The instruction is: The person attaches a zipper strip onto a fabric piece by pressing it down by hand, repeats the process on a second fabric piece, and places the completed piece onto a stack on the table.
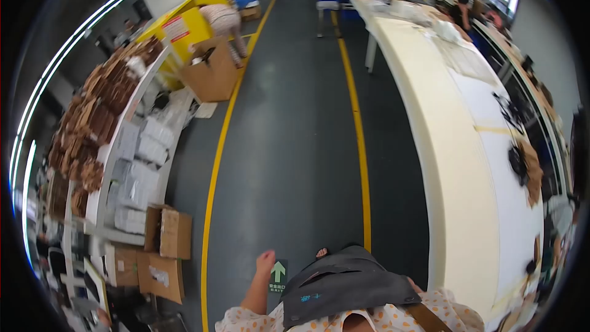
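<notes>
My left hand (pixel 265 260) hangs in front of me over the grey floor, its fingers curled in and nothing visible in them. Beside it on the floor is a green exit sign (pixel 278 272) with a white arrow. Only a sliver of my right hand (pixel 415 284) shows at the right edge of my dark grey apron (pixel 350 286); its fingers are hidden. A brown strip (pixel 428 318) lies against my dotted sleeve near the right arm, and I cannot make out what it is. One bare toe end shows below the apron.
Yellow lines edge the aisle. On its right runs a long cream-topped table (pixel 424 110). Left stand a white shelf (pixel 132 107) with brown stacks and wrapped packs, and cardboard boxes (pixel 161 273). Ahead, a person (pixel 224 21) bends beside a yellow bin (pixel 200 27) and a large carton (pixel 212 74).
</notes>
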### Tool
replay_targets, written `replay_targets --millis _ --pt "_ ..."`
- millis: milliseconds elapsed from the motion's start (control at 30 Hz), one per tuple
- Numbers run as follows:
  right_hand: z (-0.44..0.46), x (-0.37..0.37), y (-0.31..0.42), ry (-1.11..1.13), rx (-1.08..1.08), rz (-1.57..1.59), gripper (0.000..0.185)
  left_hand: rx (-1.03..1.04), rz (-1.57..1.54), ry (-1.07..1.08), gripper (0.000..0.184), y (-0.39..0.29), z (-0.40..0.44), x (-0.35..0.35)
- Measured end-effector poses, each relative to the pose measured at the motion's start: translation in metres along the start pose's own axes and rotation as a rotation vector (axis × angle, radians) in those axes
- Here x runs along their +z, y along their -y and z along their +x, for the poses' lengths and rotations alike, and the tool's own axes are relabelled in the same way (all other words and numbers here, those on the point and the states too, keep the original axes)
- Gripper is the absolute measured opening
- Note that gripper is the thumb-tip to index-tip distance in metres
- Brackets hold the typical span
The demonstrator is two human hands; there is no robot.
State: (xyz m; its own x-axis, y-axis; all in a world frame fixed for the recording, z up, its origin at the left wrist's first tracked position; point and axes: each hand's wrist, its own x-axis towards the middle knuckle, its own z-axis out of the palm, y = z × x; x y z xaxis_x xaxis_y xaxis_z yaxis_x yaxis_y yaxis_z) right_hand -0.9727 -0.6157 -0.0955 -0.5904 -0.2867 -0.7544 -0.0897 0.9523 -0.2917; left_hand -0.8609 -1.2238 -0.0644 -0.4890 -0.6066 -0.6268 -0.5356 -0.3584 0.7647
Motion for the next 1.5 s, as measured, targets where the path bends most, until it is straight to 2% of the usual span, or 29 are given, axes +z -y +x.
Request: replay_targets --millis 33,67,167,233,300,400,433,467,500,533,567,600,667,767,833,900,933,967,1000,1067,1100,1133,1200,1267,1333,1400,1500 --pt "0.006 -0.013 -0.004 0.032 0.025 0.002 0.03 -0.014 -0.139 0.052 0.036 -0.053 -0.006 0.019" --pt "0.023 -0.031 -0.009 0.052 0.02 0.001 0.03 -0.029 -0.197 0.005 0.043 -0.086 -0.004 0.041" --pt "0.087 -0.108 -0.013 0.127 -0.075 -0.104 0.029 0.104 -0.331 0.06 0.042 -0.13 -0.029 0.079" --pt "0.161 -0.173 0.001 0.164 -0.24 -0.282 0.028 0.214 -0.081 -0.032 0.039 -0.106 -0.039 0.096" --pt "0.268 -0.23 0.015 0.18 -0.566 -0.639 0.027 0.096 0.027 -0.072 0.042 -0.046 -0.05 0.098" --pt "0.427 -0.291 0.085 0.104 -1.052 -1.064 0.027 -0.174 0.177 -0.416 0.044 0.053 -0.11 0.083" --pt "0.437 -0.318 0.137 0.19 -0.712 -0.701 0.023 -0.323 0.122 -0.568 0.044 0.071 -0.147 0.075" --pt "0.428 -0.349 0.208 0.208 -0.363 0.034 0.019 -0.448 0.036 -0.795 0.044 0.111 -0.175 0.077" --pt "0.426 -0.383 0.282 0.046 -0.158 0.533 0.016 -0.517 -0.127 -0.996 0.041 0.123 -0.21 0.073" --pt "0.444 -0.399 0.317 0.036 -0.317 0.613 0.018 -0.608 -0.441 -1.238 0.036 0.143 -0.237 0.077" --pt "0.456 -0.403 0.371 -0.045 -0.18 0.574 0.034 -0.671 -0.728 -1.333 0.032 0.166 -0.264 0.077" --pt "0.46 -0.4 0.418 -0.011 -0.218 0.569 0.038 -0.59 -0.925 -1.529 0.027 0.217 -0.274 0.09" --pt "0.462 -0.349 0.522 0.133 -0.317 0.455 0.044 -0.503 -1.142 -1.621 0.025 0.209 -0.324 0.114" --pt "0.428 -0.214 0.64 0.385 -0.446 0.182 0.046 -0.466 -1.339 -1.731 0.022 0.227 -0.374 0.176" --pt "0.378 -0.115 0.668 0.551 -0.578 0.061 0.047 -0.474 -1.424 -1.71 0.022 0.258 -0.386 0.225" --pt "0.293 0.018 0.694 0.78 -0.722 -0.145 0.049 -0.579 -1.555 -1.566 0.027 0.3 -0.4 0.275" --pt "0.222 0.077 0.688 0.818 -0.758 -0.195 0.047 -0.718 -1.502 -1.668 0.029 0.297 -0.421 0.272" --pt "0.137 0.118 0.663 0.873 -0.857 -0.19 0.038 -0.887 -1.453 -1.739 0.032 0.284 -0.437 0.28" --pt "0.067 0.151 0.642 0.954 -0.991 -0.416 0.038 -0.966 -1.4 -1.824 0.036 0.283 -0.459 0.275" --pt "-0.005 0.216 0.612 1.097 -1.296 -0.801 0.037 -0.729 -1.254 -2.197 0.039 0.303 -0.496 0.261" --pt "-0.023 0.246 0.595 1.156 -1.466 -0.971 0.036 -0.654 -1.21 -2.26 0.039 0.29 -0.533 0.239" --pt "-0.045 0.26 0.583 1.176 -1.42 -1.052 0.036 -0.571 -1.162 -2.322 0.039 0.258 -0.581 0.206" --pt "-0.09 0.281 0.562 1.196 -1.332 -1.216 0.034 -0.043 -1.119 -2.529 0.036 0.213 -0.655 0.154" --pt "-0.09 0.311 0.559 1.153 -1.228 -1.268 0.031 0.293 -0.946 -2.571 0.036 0.149 -0.725 0.12" --pt "-0.105 0.323 0.569 1.076 -1.163 -1.372 0.027 0.344 -0.426 -2.621 0.04 0.099 -0.781 0.105" --pt "-0.121 0.345 0.572 1.026 -1.14 -1.463 0.025 0.642 -0.234 -2.604 0.058 0.062 -0.82 0.097" --pt "-0.133 0.4 0.578 0.982 -1.102 -1.549 0.022 0.916 -0.114 -2.641 0.053 0.016 -0.866 0.067"
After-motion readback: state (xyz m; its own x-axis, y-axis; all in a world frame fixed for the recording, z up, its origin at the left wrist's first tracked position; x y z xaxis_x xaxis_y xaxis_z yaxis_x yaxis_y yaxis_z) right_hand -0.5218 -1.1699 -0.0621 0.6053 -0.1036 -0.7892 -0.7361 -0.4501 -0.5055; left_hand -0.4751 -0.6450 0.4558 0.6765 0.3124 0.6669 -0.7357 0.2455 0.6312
